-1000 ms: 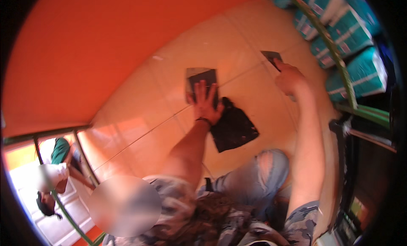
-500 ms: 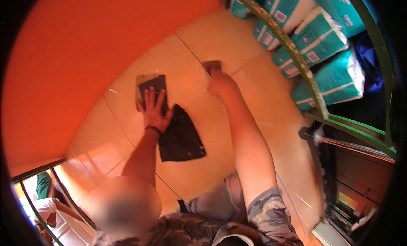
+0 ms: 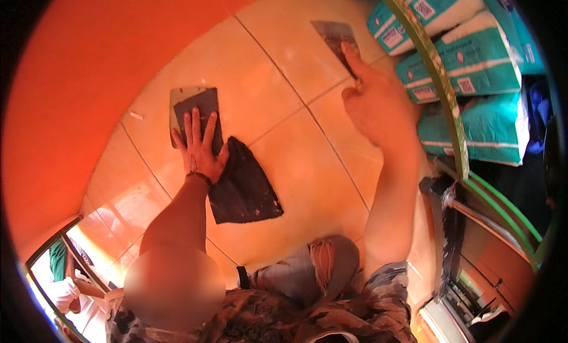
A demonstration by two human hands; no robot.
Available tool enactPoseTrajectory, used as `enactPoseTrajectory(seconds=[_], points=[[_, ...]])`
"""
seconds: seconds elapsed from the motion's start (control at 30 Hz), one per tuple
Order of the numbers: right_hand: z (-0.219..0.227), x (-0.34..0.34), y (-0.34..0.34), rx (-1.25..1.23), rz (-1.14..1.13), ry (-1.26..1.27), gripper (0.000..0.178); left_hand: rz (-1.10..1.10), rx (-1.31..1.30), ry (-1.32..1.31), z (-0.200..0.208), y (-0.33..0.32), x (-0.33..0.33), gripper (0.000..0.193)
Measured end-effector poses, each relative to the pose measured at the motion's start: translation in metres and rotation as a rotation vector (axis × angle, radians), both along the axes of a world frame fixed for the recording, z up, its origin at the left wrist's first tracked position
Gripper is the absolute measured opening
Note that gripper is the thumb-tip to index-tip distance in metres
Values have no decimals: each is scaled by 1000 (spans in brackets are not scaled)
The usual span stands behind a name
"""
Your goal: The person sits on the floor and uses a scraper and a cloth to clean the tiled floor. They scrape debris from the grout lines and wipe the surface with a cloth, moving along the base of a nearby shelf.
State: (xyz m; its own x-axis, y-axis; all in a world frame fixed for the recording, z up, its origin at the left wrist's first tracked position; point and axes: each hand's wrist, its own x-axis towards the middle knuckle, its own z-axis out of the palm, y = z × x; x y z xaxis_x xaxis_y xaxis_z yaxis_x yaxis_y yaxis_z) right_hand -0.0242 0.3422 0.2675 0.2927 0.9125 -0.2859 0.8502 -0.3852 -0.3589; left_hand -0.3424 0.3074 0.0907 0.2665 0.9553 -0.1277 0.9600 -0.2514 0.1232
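Observation:
My left hand (image 3: pixel 201 148) lies flat with fingers spread on a dark grey sheet (image 3: pixel 208 100), which overlaps a tan piece (image 3: pixel 179 136) on the tiled floor. Beside its thumb and wrist spreads a black cloth-like piece (image 3: pixel 245 192), tapered at the top and flecked with pale specks. Out to the far right, my right hand (image 3: pixel 376 100) grips a scraper (image 3: pixel 334 38) with a broad, stained flat blade. Its index finger is stretched along the blade, and the handle is hidden in the palm.
An orange wall (image 3: pixel 106 59) borders the floor on the left. On the right, a worn green metal rack (image 3: pixel 441 77) holds several teal-and-white packs (image 3: pixel 473 127). Below it stands a black frame (image 3: pixel 447 225). Another person (image 3: pixel 62 293) shows beyond bars at the lower left.
My right hand has moved right and farther away with the scraper, toward the packs. My left hand stays on the grey sheet; the whole view has shifted slightly.

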Motion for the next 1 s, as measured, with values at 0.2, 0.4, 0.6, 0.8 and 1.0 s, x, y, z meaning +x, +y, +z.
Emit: enactPoseTrajectory(seconds=[0.2,0.4,0.6,0.8,1.0], points=[[-117,-27,19,-231,82,-62,51,-41,23,-25,3,9,6,81],[-79,-16,94,-457,152,-61,62,-24,1,-34,5,7,5,81],[-44,-11,27,-71,180,-94,60,-32,40,-55,3,8,1,81],[-20,-8,16,14,165,25,62,-36,31,-52,-1,7,1,82],[-107,-16,62,-252,208,-92,71,-16,31,-48,4,11,6,81]])
